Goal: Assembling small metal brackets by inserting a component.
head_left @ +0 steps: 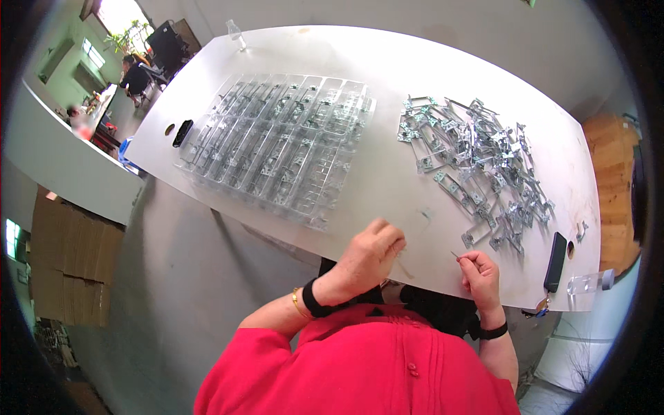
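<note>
My right hand (pixel 479 278) is by the table's near edge, its fingertips pinching a thin metal piece (pixel 455 255) that points up to the left. To its left, my left hand (pixel 370 254) is raised over the near edge with curled fingers, partly smeared by motion. What the left fingers hold, if anything, cannot be made out. Beyond the right hand lies a loose heap of silvery metal brackets (pixel 477 155). Left of the heap is a clear plastic tray (pixel 315 207) divided into long compartments, with metal parts in them.
The white table (pixel 391 55) carries a black phone-like slab (pixel 555 263), a clear bottle (pixel 588 283) and keys (pixel 541 304) at the right. A small black object (pixel 182 133) lies left of the tray; a clear funnel-shaped piece (pixel 236 34) stands farther back. Other people sit far left.
</note>
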The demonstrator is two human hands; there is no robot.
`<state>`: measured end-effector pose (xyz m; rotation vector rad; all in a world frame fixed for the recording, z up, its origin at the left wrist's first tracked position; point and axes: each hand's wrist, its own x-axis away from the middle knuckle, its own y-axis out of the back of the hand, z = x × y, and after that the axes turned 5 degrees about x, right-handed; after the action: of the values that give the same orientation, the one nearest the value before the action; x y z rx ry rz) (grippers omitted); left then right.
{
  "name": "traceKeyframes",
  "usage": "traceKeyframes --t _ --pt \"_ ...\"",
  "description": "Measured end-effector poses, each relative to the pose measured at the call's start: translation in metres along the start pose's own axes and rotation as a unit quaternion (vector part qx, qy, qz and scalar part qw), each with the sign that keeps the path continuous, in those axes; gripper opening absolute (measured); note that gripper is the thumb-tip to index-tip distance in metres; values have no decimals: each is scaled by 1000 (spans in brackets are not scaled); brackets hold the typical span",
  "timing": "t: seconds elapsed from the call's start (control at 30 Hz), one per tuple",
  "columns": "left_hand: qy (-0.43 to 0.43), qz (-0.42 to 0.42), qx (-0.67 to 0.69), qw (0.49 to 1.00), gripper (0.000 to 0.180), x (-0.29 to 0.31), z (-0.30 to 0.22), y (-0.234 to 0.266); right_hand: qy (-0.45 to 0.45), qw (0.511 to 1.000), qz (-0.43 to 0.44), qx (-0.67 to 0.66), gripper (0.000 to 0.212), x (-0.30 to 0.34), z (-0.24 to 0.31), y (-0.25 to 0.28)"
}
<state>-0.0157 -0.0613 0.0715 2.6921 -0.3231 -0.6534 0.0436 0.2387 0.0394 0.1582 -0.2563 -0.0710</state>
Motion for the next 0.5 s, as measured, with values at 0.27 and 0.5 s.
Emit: traceKeyframes --t 0.27,0.5 --pt "-42 -90 -139 985 11 -109 -42 65 33 999 10 -25 10 -4 -7 -2" --pt "134 -106 -221 960 16 -214 12 131 54 997 29 -40 10 -4 -10 -2"
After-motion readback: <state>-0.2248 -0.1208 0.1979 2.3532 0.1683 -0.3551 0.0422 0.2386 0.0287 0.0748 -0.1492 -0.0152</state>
